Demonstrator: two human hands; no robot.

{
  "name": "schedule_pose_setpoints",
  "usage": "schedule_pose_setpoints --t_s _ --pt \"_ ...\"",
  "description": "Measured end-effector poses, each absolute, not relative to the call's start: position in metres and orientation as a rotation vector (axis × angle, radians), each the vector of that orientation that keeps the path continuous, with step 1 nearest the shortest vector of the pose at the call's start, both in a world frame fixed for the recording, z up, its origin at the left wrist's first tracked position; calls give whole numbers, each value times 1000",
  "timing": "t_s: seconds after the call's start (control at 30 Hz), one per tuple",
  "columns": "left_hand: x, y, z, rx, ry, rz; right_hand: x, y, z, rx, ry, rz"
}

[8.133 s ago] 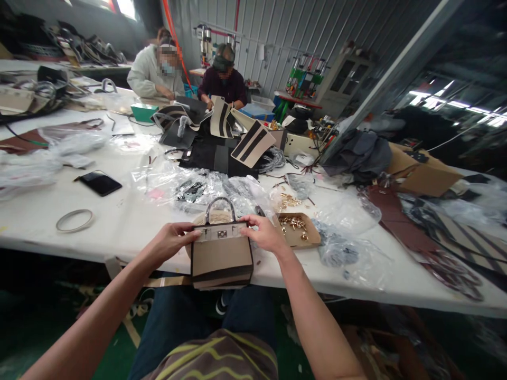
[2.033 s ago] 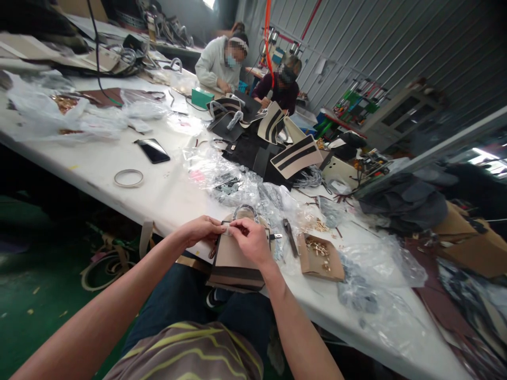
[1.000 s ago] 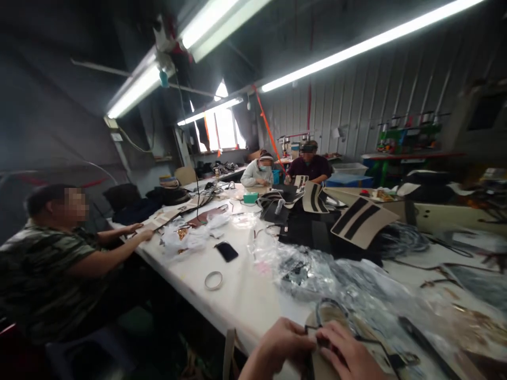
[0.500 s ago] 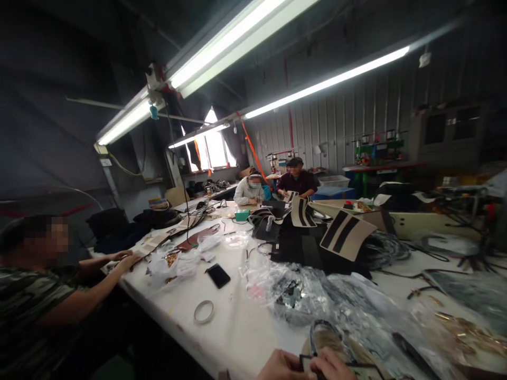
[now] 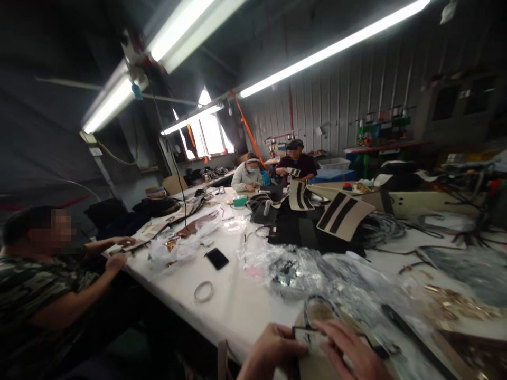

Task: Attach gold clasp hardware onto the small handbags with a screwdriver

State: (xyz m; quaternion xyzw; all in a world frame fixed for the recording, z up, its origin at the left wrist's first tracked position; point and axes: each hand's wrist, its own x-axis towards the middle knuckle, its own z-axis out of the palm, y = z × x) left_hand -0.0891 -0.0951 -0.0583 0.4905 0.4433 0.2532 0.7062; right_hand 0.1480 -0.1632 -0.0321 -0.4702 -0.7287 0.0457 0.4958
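At the bottom edge of the head view I have a beige panel with dark edging [image 5: 315, 364], which looks like a bag piece. My left hand [image 5: 273, 348] is closed on its left side, thumb on the face. Bent over its upper part are the fingers of my right hand [image 5: 350, 348], closed against it and a little blurred; their tips partly hide the surface. Just behind the panel, a looped grey strap [image 5: 317, 303] lies over a round tan thing. A long black strip [image 5: 414, 340] rests to the right of my right hand.
Crumpled clear plastic [image 5: 289, 272] covers the table beyond my hands. A roll of tape [image 5: 203, 291] and a black phone [image 5: 217, 258] lie left of it. Gold metal parts [image 5: 455, 303] are at right. Striped panels [image 5: 344, 215] stand farther back. Co-workers sit left [image 5: 47, 285] and at the far end.
The view has tilted down, so more of my hands and the panel shows. My right fingers have lifted and spread somewhat along the panel. The left co-worker's hands have moved apart.
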Motion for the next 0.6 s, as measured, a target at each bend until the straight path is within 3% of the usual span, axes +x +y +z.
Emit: schedule_pose_setpoints --t_s 0.33,0.6 --pt "-93 -96 -37 1081 921 364 191 -206 -4 -1650 -1641 318" --pt "-89 -100 -31 1080 994 374 162 -208 7 -1631 -2016 401"
